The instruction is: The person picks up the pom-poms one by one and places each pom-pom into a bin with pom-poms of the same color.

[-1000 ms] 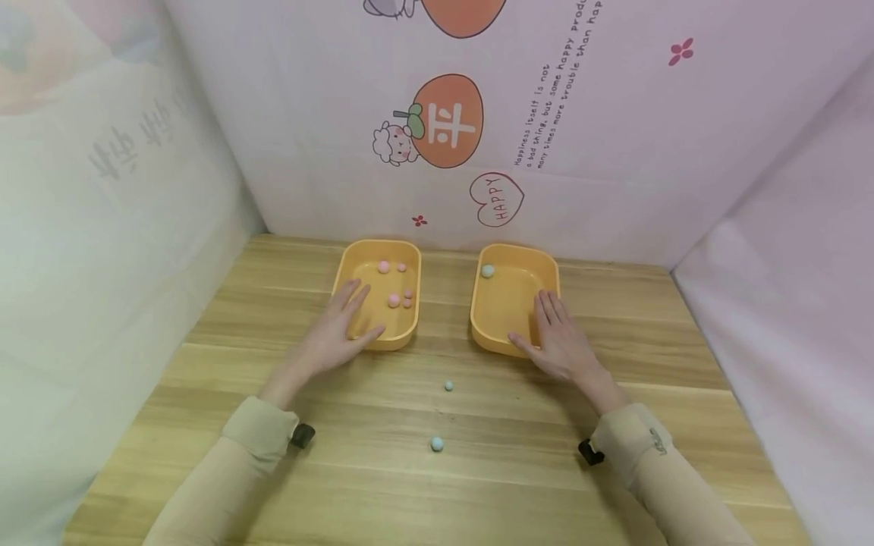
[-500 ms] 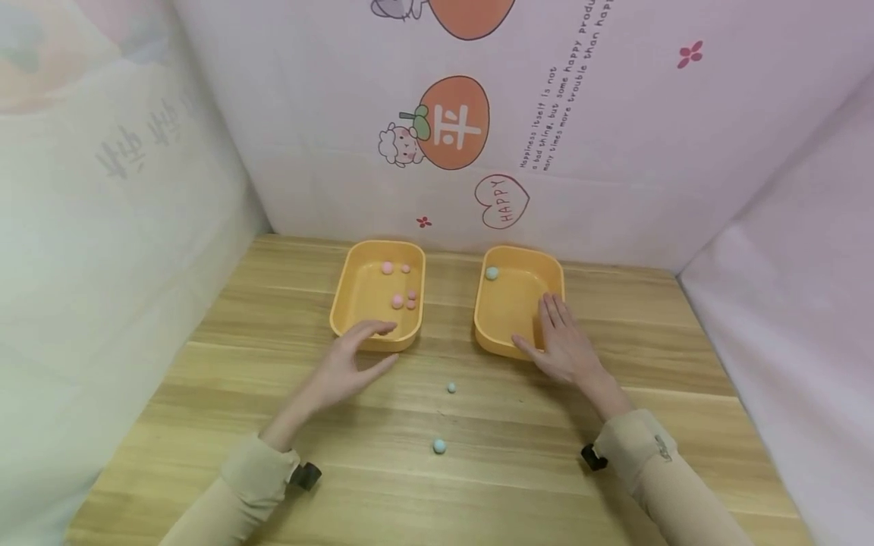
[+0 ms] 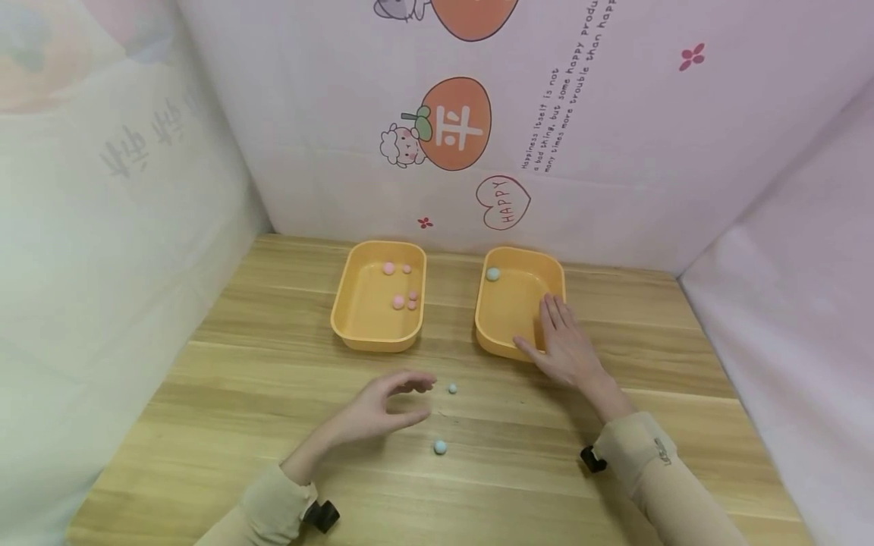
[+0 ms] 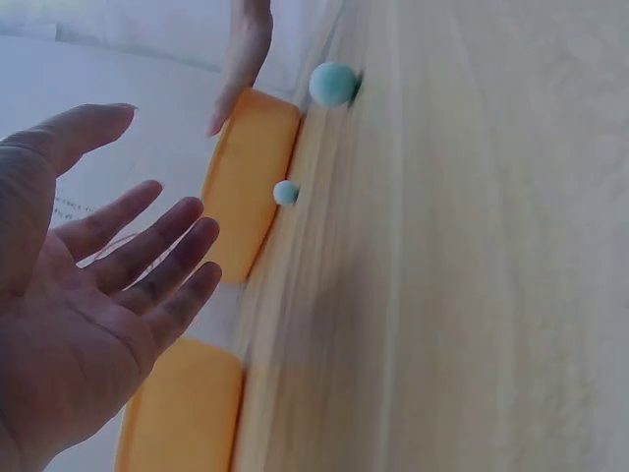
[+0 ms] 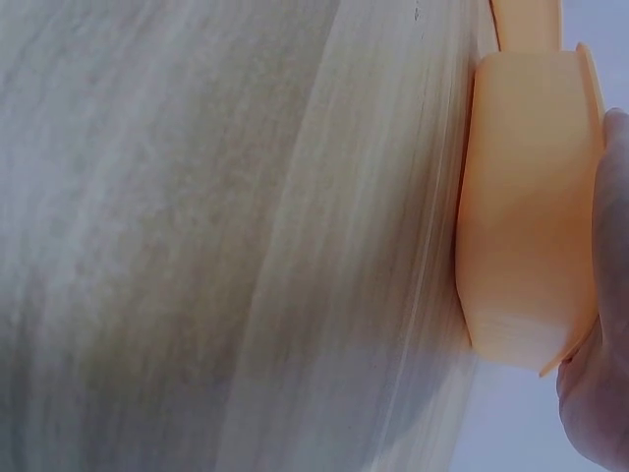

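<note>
My left hand hovers over the table with its fingers loosely bent and apart; the left wrist view shows nothing in its palm. Just beyond its fingertips lie a small blue-green ball and a larger blue-green ball. My right hand rests with straight fingers over the near right corner of the right yellow tray. In that tray's far left corner sits another blue-green ball. Left of it stands a second yellow tray with several pink balls of two sizes inside.
Both trays stand near the back of the wooden table, with a gap between them. A printed white cloth hangs behind them, and pale cloth walls flank the table. Each wrist wears a black camera.
My left hand has left the left tray and come right and toward me, to near the loose blue-green balls. The right hand has stayed at its tray. The head view has shifted slightly.
</note>
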{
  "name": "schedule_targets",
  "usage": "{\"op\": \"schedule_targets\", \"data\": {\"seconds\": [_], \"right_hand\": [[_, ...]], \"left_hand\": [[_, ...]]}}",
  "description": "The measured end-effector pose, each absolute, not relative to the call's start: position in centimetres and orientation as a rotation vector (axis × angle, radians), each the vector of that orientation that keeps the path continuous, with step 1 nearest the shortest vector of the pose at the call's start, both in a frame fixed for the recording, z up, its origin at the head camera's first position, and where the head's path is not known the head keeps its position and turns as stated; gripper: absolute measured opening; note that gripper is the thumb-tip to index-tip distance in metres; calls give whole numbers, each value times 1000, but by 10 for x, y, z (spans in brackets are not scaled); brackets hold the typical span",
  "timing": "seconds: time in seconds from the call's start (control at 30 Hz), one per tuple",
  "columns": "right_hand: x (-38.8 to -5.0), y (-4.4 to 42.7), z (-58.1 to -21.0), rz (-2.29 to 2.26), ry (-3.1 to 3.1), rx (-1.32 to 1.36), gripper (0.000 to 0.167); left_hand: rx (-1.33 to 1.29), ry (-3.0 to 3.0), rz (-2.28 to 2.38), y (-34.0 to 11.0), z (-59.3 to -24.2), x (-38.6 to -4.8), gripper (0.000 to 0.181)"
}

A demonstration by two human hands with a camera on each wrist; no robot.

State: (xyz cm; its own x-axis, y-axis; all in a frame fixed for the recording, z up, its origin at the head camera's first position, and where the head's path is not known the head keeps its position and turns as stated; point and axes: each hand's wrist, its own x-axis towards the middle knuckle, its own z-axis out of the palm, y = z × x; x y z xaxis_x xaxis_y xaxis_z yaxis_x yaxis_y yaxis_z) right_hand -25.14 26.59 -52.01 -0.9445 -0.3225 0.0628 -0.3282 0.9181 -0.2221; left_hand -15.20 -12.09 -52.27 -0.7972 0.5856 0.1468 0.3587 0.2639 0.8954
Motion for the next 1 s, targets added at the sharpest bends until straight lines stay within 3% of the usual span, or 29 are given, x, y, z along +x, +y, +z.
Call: {"op": "schedule_targets", "data": {"seconds": [0.7, 1.0], "right_hand": [[-250, 266, -522, 403, -3055, 516, 101], [-252, 267, -523, 394, -3056, 520, 101]], "left_hand": [[860, 2221, 1421, -95, -539, -136, 43], [892, 2301, 1336, -92, -543, -131, 29]]}}
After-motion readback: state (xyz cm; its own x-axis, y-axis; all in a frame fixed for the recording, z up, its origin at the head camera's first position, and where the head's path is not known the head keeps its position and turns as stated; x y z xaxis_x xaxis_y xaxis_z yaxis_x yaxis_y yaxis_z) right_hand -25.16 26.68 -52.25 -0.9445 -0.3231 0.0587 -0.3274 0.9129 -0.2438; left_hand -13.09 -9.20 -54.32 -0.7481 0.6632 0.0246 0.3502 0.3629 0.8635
